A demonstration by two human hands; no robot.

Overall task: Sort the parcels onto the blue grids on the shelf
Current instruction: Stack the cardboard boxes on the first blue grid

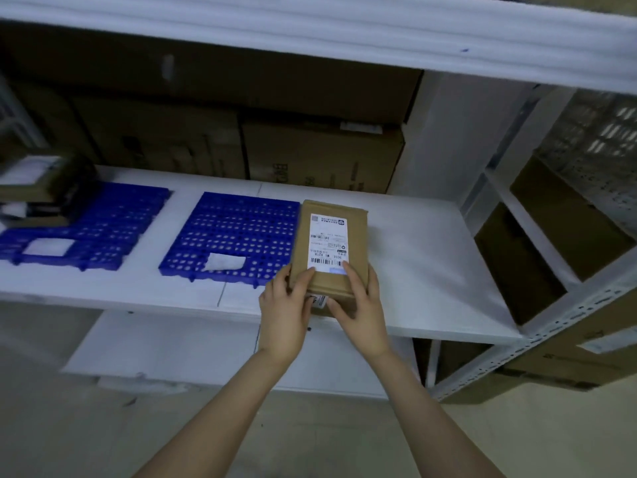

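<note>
A brown cardboard parcel [331, 215] with a white shipping label on top is held over the white shelf [431, 263], at the right edge of the middle blue grid [234, 232]. My left hand [286, 305] grips its near left corner and my right hand [362, 301] grips its near right corner, thumbs on the label. A second blue grid [107, 225] lies to the left, with stacked parcels [44, 188] on its far left part. Each grid carries a small white tag near its front edge.
Large brown cartons [320, 153] stand against the back of the shelf. An upper shelf board [310, 32] hangs overhead. A metal rack upright [537, 343] and more cartons [558, 236] stand at the right. A lower white shelf [172, 346] sits beneath.
</note>
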